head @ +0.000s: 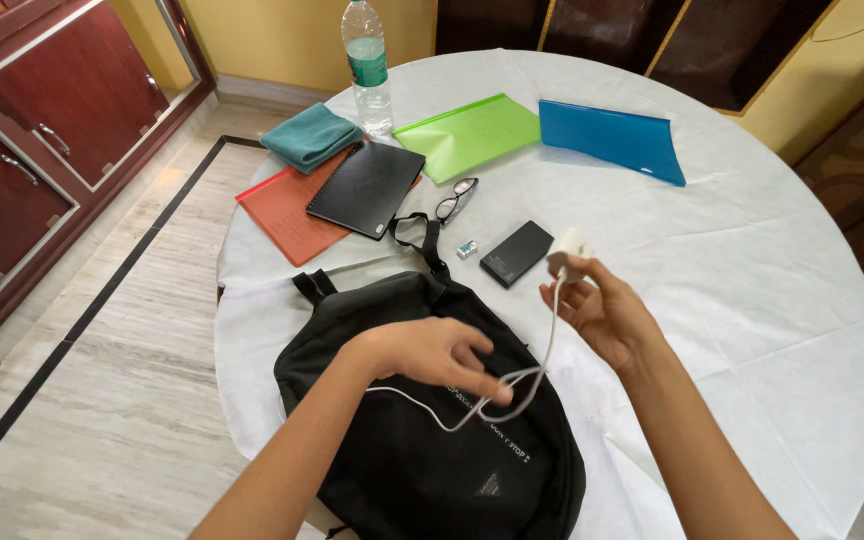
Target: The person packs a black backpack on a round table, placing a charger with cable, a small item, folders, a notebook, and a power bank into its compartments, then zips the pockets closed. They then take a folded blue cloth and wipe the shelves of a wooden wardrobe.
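two bare forearms rise from the bottom edge of the frame over a black backpack (422, 440) that lies flat on the near side of a round table (772, 300) covered with a white cloth. the left hand (432, 352), just left of centre, is curled with thumb and forefinger pressed together on a loop of thin white cable (512, 385), which sags onto the backpack. the cable climbs up and right to a small white charger plug (569, 250), pinched between the fingertips of the right hand (607, 315), which is held palm up, above the cloth, right of centre.

beyond the backpack's straps, near the middle of the frame, lie a black slab-shaped device (517, 253), a tiny pale box (466, 248) just left of it, and a pair of dark-framed glasses (455, 200). further up and left, a black spiral notebook (367, 187) rests on an orange folder (292, 215), with a folded teal cloth (310, 136) touching the folder's far corner. a clear plastic water bottle (367, 65) stands upright at the top centre, beside a green folder (467, 135); a blue folder (612, 138) lies to the right of it, apart. dark red cabinet doors (22, 150) fill the upper left, above a pale tiled floor (102, 400).
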A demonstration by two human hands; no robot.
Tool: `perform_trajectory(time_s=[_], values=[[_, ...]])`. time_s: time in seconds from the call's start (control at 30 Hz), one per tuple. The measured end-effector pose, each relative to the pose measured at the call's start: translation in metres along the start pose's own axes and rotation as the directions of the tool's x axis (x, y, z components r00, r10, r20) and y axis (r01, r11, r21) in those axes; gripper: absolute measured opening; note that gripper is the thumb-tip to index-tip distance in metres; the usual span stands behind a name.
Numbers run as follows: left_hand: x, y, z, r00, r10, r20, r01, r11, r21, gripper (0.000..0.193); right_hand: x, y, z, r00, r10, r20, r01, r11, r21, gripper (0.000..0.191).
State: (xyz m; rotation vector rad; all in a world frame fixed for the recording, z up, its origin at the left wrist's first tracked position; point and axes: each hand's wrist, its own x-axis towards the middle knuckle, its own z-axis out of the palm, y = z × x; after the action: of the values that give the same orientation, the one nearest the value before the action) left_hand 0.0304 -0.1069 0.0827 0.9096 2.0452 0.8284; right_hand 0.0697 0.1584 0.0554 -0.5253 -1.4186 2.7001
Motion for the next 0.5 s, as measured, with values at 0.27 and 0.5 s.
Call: perform_trajectory(time_s=[0.27, 0.5], values=[[0.03, 0.005, 0.012, 0.858, -0.195, -0.474, -0.203, 0.72, -0.663, 0.07, -0.049, 0.001, 0.049, 0.959, 0.19, 0.209, -0.042, 0.828, -0.559, 0.063], [0.036, -0.04, 0.014, 0.691, -0.412, -0.594, -0.419, 0.441, -0.794, 0.048, -0.056, -0.004, 0.036, 0.986, 0.064, 0.154, 0.093, 0.556, -0.826, 0.045]])
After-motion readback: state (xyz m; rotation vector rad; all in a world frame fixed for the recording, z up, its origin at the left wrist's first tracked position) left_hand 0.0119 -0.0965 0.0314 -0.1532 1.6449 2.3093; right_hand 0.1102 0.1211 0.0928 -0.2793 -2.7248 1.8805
